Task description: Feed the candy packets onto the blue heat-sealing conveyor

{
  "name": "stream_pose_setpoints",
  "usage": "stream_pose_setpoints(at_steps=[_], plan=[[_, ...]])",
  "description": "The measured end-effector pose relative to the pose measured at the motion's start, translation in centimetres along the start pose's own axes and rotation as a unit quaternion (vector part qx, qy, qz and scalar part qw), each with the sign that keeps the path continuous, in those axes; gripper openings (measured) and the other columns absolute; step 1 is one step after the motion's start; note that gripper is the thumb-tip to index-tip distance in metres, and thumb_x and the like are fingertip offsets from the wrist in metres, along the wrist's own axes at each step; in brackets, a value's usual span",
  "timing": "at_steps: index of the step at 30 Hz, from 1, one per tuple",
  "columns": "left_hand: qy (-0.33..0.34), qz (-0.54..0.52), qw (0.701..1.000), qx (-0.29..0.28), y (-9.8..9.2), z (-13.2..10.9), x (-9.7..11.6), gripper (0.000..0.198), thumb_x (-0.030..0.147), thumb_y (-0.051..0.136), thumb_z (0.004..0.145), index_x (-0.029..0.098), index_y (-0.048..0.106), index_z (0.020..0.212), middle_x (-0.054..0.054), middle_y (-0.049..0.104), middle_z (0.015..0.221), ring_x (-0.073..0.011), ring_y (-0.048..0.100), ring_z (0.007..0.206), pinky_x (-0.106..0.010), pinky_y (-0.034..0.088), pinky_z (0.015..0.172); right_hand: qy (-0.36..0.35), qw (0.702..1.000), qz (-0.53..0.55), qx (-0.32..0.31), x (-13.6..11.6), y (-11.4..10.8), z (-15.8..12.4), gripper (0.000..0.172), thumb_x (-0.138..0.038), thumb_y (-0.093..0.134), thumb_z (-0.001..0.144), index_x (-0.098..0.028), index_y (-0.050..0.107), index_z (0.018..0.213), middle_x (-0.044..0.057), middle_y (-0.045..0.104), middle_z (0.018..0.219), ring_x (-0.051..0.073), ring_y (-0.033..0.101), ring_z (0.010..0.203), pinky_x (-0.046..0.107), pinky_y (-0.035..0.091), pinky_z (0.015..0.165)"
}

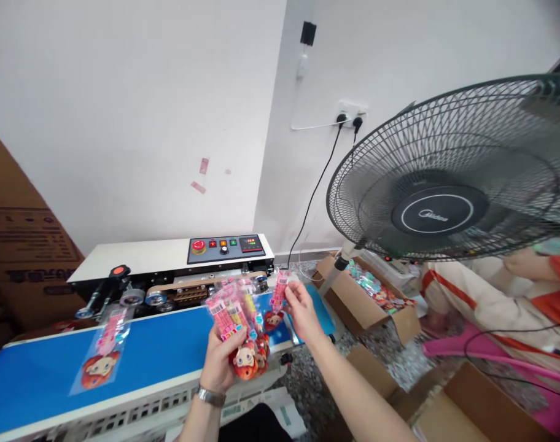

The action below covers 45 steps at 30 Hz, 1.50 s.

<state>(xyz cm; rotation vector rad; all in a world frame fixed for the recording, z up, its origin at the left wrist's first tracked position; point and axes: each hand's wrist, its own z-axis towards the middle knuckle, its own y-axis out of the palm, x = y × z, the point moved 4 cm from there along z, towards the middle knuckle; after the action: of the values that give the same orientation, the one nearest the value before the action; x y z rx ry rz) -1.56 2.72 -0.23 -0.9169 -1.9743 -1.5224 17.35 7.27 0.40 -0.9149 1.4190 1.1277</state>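
Note:
My left hand (221,362) is closed around a bundle of clear plastic packets (230,316), pink and yellow inside with red-haired cartoon heads at their lower ends. At the right end of the blue conveyor belt (169,353), my right hand (303,307) pinches the upper part of a single packet (279,291). That packet's cartoon head hangs near the belt end, partly behind the bundle. Another packet (105,350) lies on the left part of the belt, its top at the rollers of the bag-sealing machine (142,255).
A large floor fan (439,212) stands at the right. Behind its pole, an open carton (349,301) holds many colourful packets. Another open carton (482,399) is at the lower right. A seated person's leg (459,285) shows beyond the fan. Power cords (310,212) run down the wall.

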Motion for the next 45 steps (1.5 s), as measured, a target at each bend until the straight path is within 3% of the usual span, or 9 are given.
stream_pose_setpoints(at_steps=[3, 7, 16, 23, 28, 32, 38, 42, 45], plan=[[-0.036, -0.023, 0.998, -0.04, 0.5, -0.5, -0.6, 0.042, 0.02, 0.082, 0.046, 0.013, 0.065, 0.084, -0.006, 0.072, 0.075, -0.0192, 0.066, 0.06, -0.029, 0.053, 0.058, 0.046, 0.996, 0.06, -0.038, -0.5, 1.7, -2.4, 0.029, -0.044, 0.063, 0.07, -0.024, 0.046, 0.082, -0.002, 0.049, 0.075, 0.013, 0.05, 0.065, 0.022, 0.046, 0.051], [-0.055, -0.027, 0.997, -0.04, 0.7, -0.8, -1.2, 0.041, 0.02, 0.082, 0.045, 0.014, 0.065, 0.082, -0.005, 0.072, 0.074, -0.0194, 0.065, 0.059, -0.029, 0.053, 0.058, 0.062, 0.993, 0.068, -0.075, -1.8, 2.3, -4.1, 0.026, -0.039, 0.066, 0.069, -0.023, 0.048, 0.08, -0.003, 0.051, 0.075, 0.012, 0.05, 0.066, 0.02, 0.043, 0.05], [-0.099, -0.051, 0.994, 0.005, 1.1, -1.3, -2.3, 0.047, 0.018, 0.083, 0.04, 0.016, 0.062, 0.083, -0.004, 0.073, 0.073, -0.0251, 0.068, 0.063, -0.035, 0.057, 0.06, -0.037, 0.986, -0.08, -0.142, -5.0, 1.0, -3.2, 0.029, -0.037, 0.064, 0.073, -0.024, 0.06, 0.099, 0.0, 0.062, 0.083, 0.015, 0.056, 0.073, 0.027, 0.046, 0.066], [-0.116, -0.05, 0.992, 0.001, 2.0, -1.6, -3.2, 0.052, 0.018, 0.083, 0.038, 0.018, 0.06, 0.085, -0.003, 0.072, 0.071, -0.0242, 0.068, 0.06, -0.035, 0.057, 0.057, -0.028, 0.986, -0.083, -0.141, -5.4, 0.2, -3.7, 0.027, -0.028, 0.058, 0.075, -0.026, 0.062, 0.102, -0.001, 0.062, 0.086, 0.014, 0.054, 0.073, 0.025, 0.043, 0.068], [-0.15, -0.036, 0.988, 0.033, 2.2, -1.8, -3.5, 0.057, 0.017, 0.085, 0.031, 0.019, 0.061, 0.083, -0.001, 0.071, 0.065, -0.0222, 0.066, 0.054, -0.03, 0.056, 0.051, -0.044, 0.978, -0.148, -0.139, -5.2, -0.2, -3.7, 0.022, -0.022, 0.052, 0.077, -0.024, 0.061, 0.096, -0.003, 0.055, 0.073, 0.011, 0.046, 0.062, 0.022, 0.038, 0.057], [-0.164, -0.022, 0.986, 0.035, 2.4, -1.5, -3.5, 0.067, 0.018, 0.087, 0.026, 0.02, 0.062, 0.088, 0.0, 0.07, 0.061, -0.0205, 0.063, 0.047, -0.026, 0.053, 0.042, -0.056, 0.971, -0.171, -0.154, -4.9, -0.5, -3.6, 0.025, -0.025, 0.05, 0.08, -0.024, 0.059, 0.104, -0.003, 0.054, 0.074, 0.01, 0.045, 0.061, 0.021, 0.037, 0.056], [-0.186, 0.002, 0.981, 0.045, 2.8, -1.8, -3.5, 0.088, 0.019, 0.087, 0.021, 0.025, 0.06, 0.104, 0.001, 0.07, 0.063, -0.0242, 0.065, 0.052, -0.028, 0.054, 0.043, -0.065, 0.96, -0.233, -0.14, -4.7, -0.7, -3.6, 0.022, -0.027, 0.048, 0.082, -0.021, 0.06, 0.099, -0.004, 0.049, 0.065, 0.008, 0.041, 0.055, 0.02, 0.034, 0.051], [-0.185, 0.017, 0.981, 0.051, 3.0, -2.1, -3.3, 0.091, 0.019, 0.087, 0.019, 0.024, 0.061, 0.106, 0.002, 0.07, 0.063, -0.0227, 0.063, 0.047, -0.027, 0.052, 0.04, -0.049, 0.986, -0.112, -0.114, -4.1, -0.7, -3.9, 0.025, -0.032, 0.055, 0.08, -0.023, 0.059, 0.103, -0.004, 0.052, 0.072, 0.009, 0.046, 0.061, 0.021, 0.038, 0.057], [-0.169, 0.014, 0.985, 0.033, 3.0, -1.8, -3.2, 0.082, 0.022, 0.088, 0.023, 0.023, 0.063, 0.101, 0.001, 0.07, 0.065, -0.0228, 0.064, 0.049, -0.027, 0.053, 0.041, -0.015, 0.996, 0.035, -0.076, -3.0, -0.6, -4.7, 0.051, -0.039, 0.069, 0.07, -0.026, 0.05, 0.115, -0.004, 0.055, 0.079, 0.01, 0.052, 0.068, 0.023, 0.042, 0.064]])
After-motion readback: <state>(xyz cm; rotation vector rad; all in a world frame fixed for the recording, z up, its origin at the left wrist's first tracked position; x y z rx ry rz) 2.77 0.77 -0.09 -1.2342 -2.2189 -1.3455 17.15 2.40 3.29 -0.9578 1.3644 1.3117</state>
